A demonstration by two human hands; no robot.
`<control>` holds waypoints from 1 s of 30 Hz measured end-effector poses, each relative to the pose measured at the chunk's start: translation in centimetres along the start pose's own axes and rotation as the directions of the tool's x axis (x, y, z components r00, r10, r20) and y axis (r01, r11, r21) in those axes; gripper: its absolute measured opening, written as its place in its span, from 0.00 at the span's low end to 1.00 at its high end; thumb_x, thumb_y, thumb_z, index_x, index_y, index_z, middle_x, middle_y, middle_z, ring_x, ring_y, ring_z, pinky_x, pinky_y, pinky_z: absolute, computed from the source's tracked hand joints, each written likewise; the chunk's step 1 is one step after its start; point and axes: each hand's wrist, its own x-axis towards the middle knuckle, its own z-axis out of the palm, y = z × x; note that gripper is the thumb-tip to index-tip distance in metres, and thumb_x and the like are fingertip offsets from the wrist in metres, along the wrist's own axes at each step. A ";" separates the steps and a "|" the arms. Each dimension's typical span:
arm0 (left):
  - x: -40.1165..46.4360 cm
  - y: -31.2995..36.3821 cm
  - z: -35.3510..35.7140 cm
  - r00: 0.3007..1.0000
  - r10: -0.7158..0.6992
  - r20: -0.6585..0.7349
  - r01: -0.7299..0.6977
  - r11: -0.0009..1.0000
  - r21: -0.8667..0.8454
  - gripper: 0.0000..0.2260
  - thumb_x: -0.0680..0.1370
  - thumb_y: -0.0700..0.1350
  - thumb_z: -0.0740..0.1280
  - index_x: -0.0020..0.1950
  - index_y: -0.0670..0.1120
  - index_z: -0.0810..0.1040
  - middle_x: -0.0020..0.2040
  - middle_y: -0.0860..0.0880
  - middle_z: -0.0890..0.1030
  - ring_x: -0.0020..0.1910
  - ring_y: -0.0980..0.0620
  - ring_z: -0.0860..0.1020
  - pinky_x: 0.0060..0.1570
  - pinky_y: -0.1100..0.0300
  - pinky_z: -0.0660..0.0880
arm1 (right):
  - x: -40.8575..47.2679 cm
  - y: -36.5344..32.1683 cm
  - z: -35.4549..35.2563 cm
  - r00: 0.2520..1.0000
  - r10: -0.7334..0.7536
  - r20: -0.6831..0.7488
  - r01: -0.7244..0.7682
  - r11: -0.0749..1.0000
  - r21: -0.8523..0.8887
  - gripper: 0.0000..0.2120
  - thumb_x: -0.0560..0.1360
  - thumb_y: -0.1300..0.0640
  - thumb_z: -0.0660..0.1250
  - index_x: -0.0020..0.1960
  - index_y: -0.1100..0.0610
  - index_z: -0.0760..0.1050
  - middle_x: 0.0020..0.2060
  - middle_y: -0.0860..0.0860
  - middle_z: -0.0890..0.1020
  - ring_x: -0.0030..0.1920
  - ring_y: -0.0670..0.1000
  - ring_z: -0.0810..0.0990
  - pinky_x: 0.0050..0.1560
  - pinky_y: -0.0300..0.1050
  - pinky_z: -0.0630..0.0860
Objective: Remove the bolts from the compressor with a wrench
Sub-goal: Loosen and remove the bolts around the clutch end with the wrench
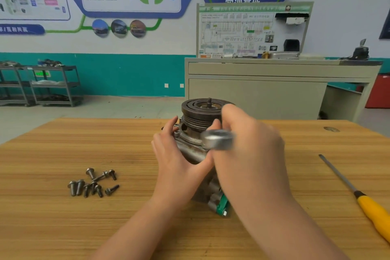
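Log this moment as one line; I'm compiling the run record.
left hand: steadies compressor | right hand: holds wrench at flange | loose bolts: on table, left | screwdriver: idle, right

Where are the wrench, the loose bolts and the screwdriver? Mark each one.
wrench (219,139): head view, on its blurred round metal head.
loose bolts (92,183): head view, on the middle of the pile.
screwdriver (373,211): head view, on its yellow handle.

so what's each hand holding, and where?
Right hand grips the blurred silver metal wrench near its head; left hand steadies the grey metal compressor body.
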 end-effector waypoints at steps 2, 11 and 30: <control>0.1 0.2 0.2 1.000 -0.024 -0.013 0.024 1.000 -0.012 0.37 0.61 0.69 0.66 0.65 0.74 0.51 0.57 0.75 0.57 0.61 0.63 0.64 0.54 0.73 0.63 | -0.2 -0.5 0.3 0.997 0.004 0.071 -0.003 1.000 -0.012 0.18 0.72 0.59 0.62 0.32 0.47 0.55 0.25 0.43 0.65 0.25 0.41 0.64 0.25 0.32 0.55; -0.2 0.0 -0.3 1.000 -0.004 0.025 0.003 0.999 0.034 0.38 0.61 0.67 0.68 0.65 0.72 0.50 0.56 0.77 0.55 0.64 0.68 0.61 0.55 0.77 0.61 | -1.2 5.9 -0.7 0.699 0.587 0.408 -0.572 0.117 0.812 0.09 0.75 0.64 0.68 0.37 0.57 0.71 0.25 0.52 0.76 0.22 0.46 0.72 0.20 0.35 0.67; -0.1 0.3 -0.4 0.999 -0.020 0.049 0.018 0.998 0.054 0.39 0.61 0.68 0.67 0.66 0.70 0.49 0.55 0.78 0.54 0.63 0.64 0.61 0.56 0.73 0.60 | 0.7 5.3 -0.1 0.970 0.239 -0.037 -0.180 0.816 0.549 0.19 0.76 0.63 0.67 0.30 0.58 0.63 0.23 0.54 0.75 0.19 0.45 0.72 0.21 0.35 0.67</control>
